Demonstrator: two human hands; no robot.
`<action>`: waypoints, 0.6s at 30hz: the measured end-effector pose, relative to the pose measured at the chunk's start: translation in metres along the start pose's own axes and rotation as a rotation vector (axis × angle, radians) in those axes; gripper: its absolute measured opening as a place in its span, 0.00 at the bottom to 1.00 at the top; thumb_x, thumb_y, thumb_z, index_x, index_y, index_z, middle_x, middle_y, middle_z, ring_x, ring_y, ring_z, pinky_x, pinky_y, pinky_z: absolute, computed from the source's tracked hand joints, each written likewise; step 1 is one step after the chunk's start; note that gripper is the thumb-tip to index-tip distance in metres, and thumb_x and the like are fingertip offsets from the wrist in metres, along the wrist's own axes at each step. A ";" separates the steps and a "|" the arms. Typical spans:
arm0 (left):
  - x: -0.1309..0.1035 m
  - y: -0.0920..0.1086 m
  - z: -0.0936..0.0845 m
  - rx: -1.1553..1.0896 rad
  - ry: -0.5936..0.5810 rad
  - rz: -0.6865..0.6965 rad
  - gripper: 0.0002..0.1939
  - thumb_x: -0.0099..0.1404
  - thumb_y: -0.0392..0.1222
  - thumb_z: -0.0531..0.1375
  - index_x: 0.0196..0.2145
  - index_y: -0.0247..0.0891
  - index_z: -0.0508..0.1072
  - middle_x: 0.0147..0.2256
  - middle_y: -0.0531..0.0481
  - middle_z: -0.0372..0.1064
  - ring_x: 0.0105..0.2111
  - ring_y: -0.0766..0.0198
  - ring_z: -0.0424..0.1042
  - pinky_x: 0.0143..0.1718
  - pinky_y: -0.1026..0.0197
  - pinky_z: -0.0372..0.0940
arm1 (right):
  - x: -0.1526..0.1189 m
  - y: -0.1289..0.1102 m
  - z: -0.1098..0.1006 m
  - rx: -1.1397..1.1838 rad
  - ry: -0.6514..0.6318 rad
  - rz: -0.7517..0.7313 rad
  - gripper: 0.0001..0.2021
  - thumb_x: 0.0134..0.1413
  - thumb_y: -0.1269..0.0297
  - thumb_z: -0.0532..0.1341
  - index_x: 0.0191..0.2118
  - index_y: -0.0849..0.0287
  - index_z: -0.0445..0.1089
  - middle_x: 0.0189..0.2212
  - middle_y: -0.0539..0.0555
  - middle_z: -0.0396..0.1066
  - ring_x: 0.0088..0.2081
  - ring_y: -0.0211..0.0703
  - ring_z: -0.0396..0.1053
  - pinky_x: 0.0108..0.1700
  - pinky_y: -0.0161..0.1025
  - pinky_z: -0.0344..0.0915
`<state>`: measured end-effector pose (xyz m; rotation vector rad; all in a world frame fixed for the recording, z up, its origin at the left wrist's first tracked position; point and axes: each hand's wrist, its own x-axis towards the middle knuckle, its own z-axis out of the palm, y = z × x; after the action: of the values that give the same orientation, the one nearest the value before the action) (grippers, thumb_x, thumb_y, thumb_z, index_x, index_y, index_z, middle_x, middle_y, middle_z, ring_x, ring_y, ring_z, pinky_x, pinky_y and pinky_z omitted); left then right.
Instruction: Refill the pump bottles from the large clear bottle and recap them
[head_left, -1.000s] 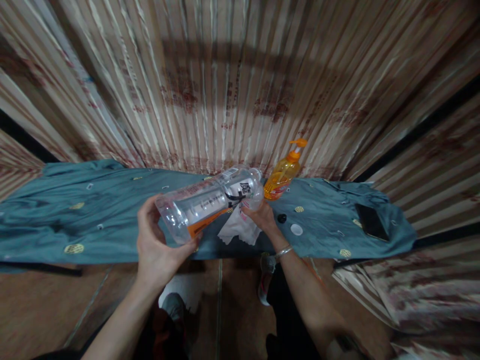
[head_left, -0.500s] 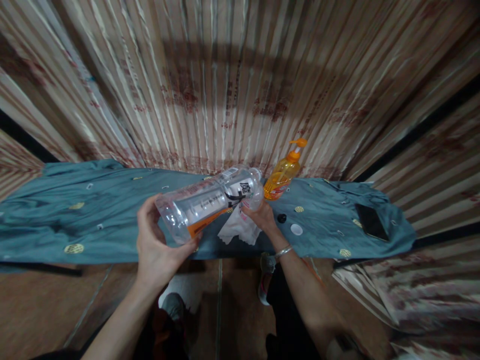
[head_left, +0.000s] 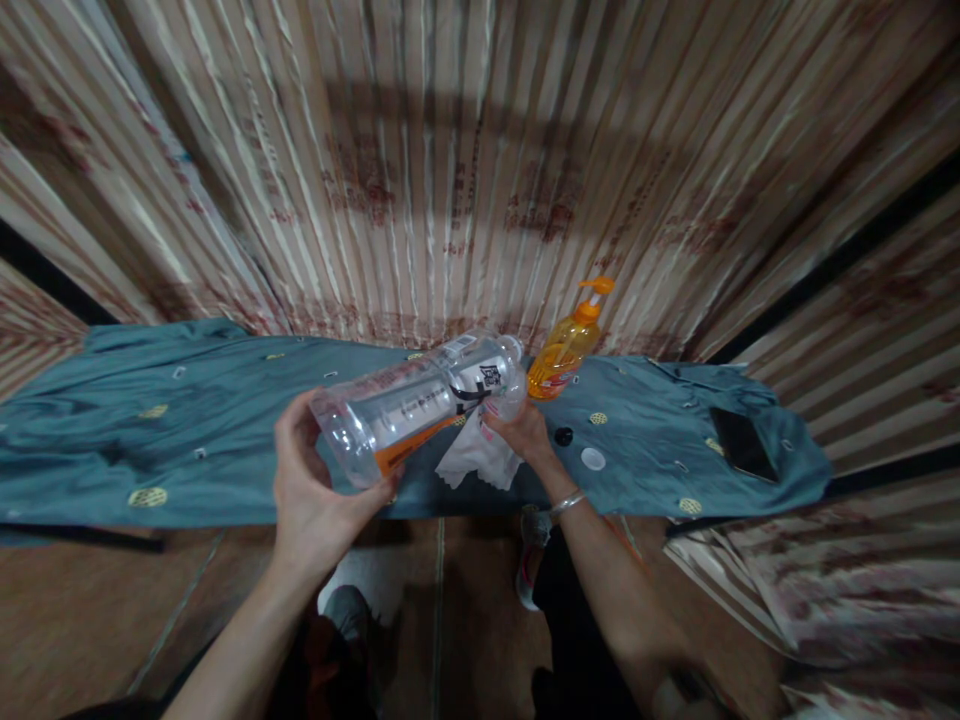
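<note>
A large clear plastic bottle (head_left: 405, 410) with a white and orange label lies tilted above the cloth-covered table, its base toward me on the left and its neck up to the right. Wrapped around the base end is my left hand (head_left: 319, 495), thumb below. My right hand (head_left: 527, 435), with a bracelet at the wrist, is closed on a crumpled white tissue (head_left: 478, 456) at the bottle's shoulder. Some of its fingers are hidden behind the bottle. Just right of the bottle neck stands an orange pump bottle (head_left: 559, 362), partly filled with orange liquid.
A small black cap (head_left: 563, 436) and a white round disc (head_left: 592, 459) lie right of my right hand. Farther right is a black phone (head_left: 742, 443). The teal tablecloth (head_left: 217, 420) covers a narrow table backed by a striped curtain (head_left: 420, 180).
</note>
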<state>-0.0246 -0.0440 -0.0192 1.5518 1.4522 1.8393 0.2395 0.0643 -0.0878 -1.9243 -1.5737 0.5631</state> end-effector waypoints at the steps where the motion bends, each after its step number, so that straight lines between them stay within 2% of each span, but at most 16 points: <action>1: 0.000 0.000 0.000 0.004 0.000 0.000 0.51 0.42 0.53 0.79 0.62 0.47 0.67 0.61 0.38 0.72 0.61 0.35 0.74 0.69 0.27 0.67 | 0.000 0.000 0.000 0.001 -0.004 0.002 0.25 0.58 0.56 0.74 0.58 0.59 0.75 0.51 0.65 0.83 0.58 0.65 0.82 0.61 0.56 0.78; 6: 0.001 0.002 0.000 0.012 0.001 0.020 0.50 0.42 0.53 0.79 0.61 0.47 0.68 0.60 0.39 0.72 0.60 0.38 0.75 0.68 0.31 0.69 | -0.001 -0.002 -0.002 -0.007 -0.009 0.012 0.28 0.58 0.57 0.74 0.61 0.60 0.73 0.53 0.67 0.83 0.59 0.67 0.81 0.61 0.58 0.77; 14: 0.001 0.004 0.000 0.006 -0.002 0.008 0.51 0.41 0.53 0.80 0.61 0.47 0.67 0.59 0.38 0.72 0.60 0.36 0.75 0.68 0.30 0.68 | -0.002 -0.004 -0.002 0.005 -0.004 0.017 0.28 0.58 0.58 0.74 0.61 0.63 0.73 0.55 0.68 0.82 0.59 0.66 0.81 0.61 0.55 0.77; 18: 0.000 0.006 0.000 0.001 -0.011 -0.016 0.50 0.42 0.53 0.80 0.61 0.48 0.66 0.61 0.39 0.71 0.62 0.36 0.74 0.69 0.29 0.66 | -0.001 -0.002 -0.002 0.014 0.001 0.006 0.28 0.58 0.58 0.74 0.62 0.60 0.73 0.54 0.66 0.83 0.59 0.65 0.81 0.61 0.56 0.77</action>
<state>-0.0225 -0.0461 -0.0140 1.5432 1.4568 1.8186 0.2387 0.0629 -0.0849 -1.9195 -1.5599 0.5743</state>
